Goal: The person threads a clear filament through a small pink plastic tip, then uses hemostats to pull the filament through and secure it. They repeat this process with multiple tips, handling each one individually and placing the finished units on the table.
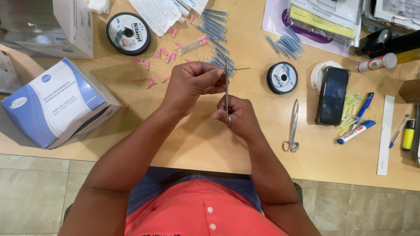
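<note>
Over a wooden desk, my right hand grips the ring handles of long thin metal forceps that stand upright in the view. My left hand pinches a thin metal needle that points right, level with the forceps tip. Whether the forceps jaws clamp the needle cannot be told. Pink needle caps lie scattered beyond my left hand. Blue tubes are piled behind them.
A blue and white box sits at the left, a white box behind it. Two spools of thread, a phone, metal scissors, pens, more blue tubes and papers lie about.
</note>
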